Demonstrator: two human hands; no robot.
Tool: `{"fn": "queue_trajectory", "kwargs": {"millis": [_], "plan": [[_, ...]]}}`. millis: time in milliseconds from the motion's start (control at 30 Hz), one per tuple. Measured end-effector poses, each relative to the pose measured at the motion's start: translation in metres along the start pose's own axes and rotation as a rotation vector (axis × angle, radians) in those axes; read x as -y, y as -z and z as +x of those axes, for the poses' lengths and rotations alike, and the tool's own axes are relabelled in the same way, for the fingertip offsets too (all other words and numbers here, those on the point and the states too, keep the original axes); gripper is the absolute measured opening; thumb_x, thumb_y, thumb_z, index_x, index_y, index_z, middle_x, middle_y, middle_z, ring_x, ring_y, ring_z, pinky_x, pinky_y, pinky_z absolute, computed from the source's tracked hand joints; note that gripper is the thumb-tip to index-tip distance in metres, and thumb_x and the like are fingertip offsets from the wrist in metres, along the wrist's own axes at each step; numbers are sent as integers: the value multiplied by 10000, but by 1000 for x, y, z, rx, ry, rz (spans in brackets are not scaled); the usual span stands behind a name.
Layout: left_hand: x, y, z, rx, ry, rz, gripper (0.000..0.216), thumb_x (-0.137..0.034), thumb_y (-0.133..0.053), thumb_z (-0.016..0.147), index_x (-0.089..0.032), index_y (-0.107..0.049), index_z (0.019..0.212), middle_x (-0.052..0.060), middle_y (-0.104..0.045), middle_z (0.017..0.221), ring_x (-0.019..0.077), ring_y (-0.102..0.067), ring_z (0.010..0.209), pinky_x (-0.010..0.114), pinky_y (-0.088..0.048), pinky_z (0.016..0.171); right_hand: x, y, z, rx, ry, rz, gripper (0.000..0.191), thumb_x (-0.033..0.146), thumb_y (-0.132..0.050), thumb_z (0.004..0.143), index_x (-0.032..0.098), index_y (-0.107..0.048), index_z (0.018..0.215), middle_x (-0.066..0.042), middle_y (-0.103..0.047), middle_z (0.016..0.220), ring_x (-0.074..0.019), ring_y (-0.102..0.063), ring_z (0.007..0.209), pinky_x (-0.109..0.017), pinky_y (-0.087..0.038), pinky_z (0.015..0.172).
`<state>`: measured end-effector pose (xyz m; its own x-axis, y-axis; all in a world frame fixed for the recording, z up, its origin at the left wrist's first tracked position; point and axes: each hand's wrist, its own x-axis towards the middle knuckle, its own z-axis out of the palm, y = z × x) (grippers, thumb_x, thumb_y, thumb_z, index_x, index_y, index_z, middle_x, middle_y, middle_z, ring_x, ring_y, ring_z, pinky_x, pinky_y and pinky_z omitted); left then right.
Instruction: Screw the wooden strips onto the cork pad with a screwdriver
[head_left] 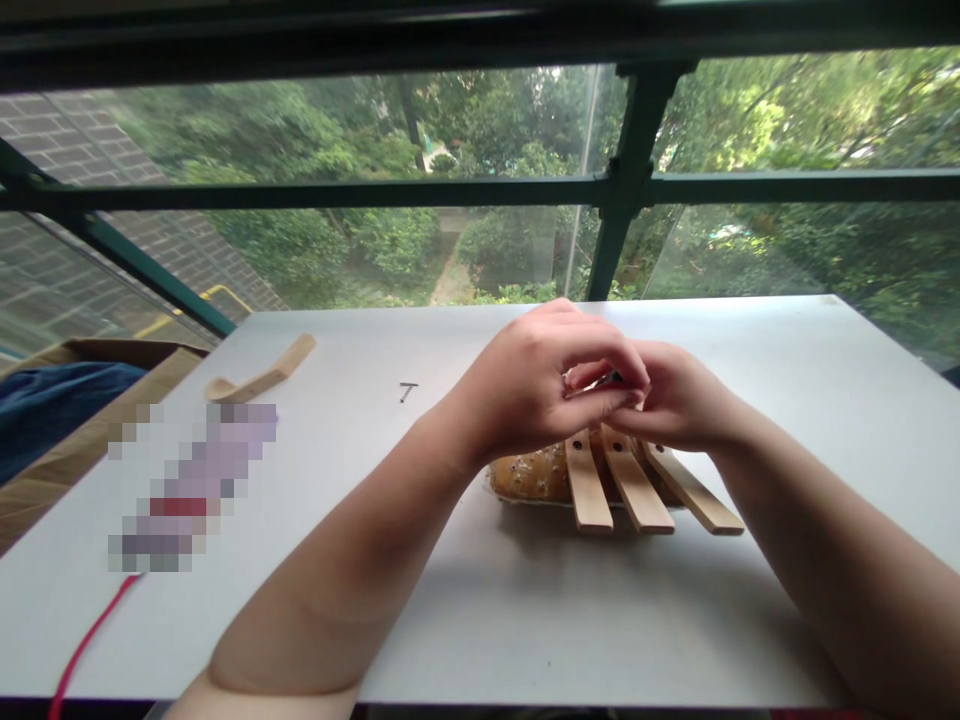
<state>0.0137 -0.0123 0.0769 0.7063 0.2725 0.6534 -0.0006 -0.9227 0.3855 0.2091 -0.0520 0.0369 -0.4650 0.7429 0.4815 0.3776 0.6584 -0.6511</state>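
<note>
My left hand (551,385) and my right hand (675,400) meet over the middle of the white table (787,400), fingers pinched together round something small and dark that I cannot make out. Just below them lie three flat wooden slats (634,490) with a hole near each top end, fanned out on a brownish speckled object (529,473). Both hands hover right above the slats' upper ends.
A curved wooden piece (262,378) lies at the table's far left. A small dark screw or pin (407,391) sits near the middle. A blurred-out item (191,480) and a red cord (86,640) are at left. A cardboard box (90,420) with blue cloth stands beside the table.
</note>
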Motion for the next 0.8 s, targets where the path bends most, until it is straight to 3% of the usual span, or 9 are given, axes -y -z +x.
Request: {"fn": "queue_trajectory", "kwargs": {"millis": [100, 200, 300, 400, 667, 800], "plan": [[0, 3, 0, -9, 5, 12, 101, -120, -639, 830, -208, -689, 837, -18, -754, 885, 134, -667, 837, 312, -463, 902, 1, 7, -1, 60, -38, 19, 236, 69, -660, 778, 202, -700, 969, -3, -688, 820, -164, -652, 797, -291, -534, 800], [1, 4, -1, -17, 15, 16, 111, -116, -642, 822, -208, -694, 857, -15, -756, 892, 135, -662, 836, 309, -469, 900, -1, 8, -2, 16, -87, 53, 84, 178, -727, 791, 192, -711, 872, -3, -661, 722, -172, -647, 753, -278, -534, 725], [1, 4, -2, -8, 19, 4, 167, -82, -631, 800, -207, -702, 884, -19, -755, 892, 131, -646, 817, 301, -478, 893, -4, 4, -2, -36, -112, 78, 101, 235, -769, 766, 186, -691, 809, -6, -643, 691, -177, -639, 717, -270, -527, 657], [1, 3, -3, 9, 27, -23, 211, -56, -620, 771, -202, -700, 902, -17, -749, 894, 133, -633, 809, 298, -487, 882, -6, -1, -2, -77, -95, 60, 118, 194, -763, 753, 188, -671, 826, -6, -648, 726, -174, -632, 709, -276, -524, 647], [2, 4, -3, -31, 37, 42, 88, -150, -665, 815, -203, -720, 857, 39, -690, 956, 165, -605, 899, 315, -483, 882, -6, -9, -1, -168, -99, -29, 155, 118, -716, 724, 190, -636, 835, -5, -649, 774, -158, -596, 689, -276, -495, 618], [2, 7, -3, -35, 18, 57, 108, -125, -674, 802, -215, -722, 839, 24, -703, 940, 158, -610, 874, 311, -479, 871, 0, -3, 0, -52, -120, -31, 177, 136, -721, 723, 200, -679, 883, -11, -657, 768, -175, -613, 715, -275, -507, 623]]}}
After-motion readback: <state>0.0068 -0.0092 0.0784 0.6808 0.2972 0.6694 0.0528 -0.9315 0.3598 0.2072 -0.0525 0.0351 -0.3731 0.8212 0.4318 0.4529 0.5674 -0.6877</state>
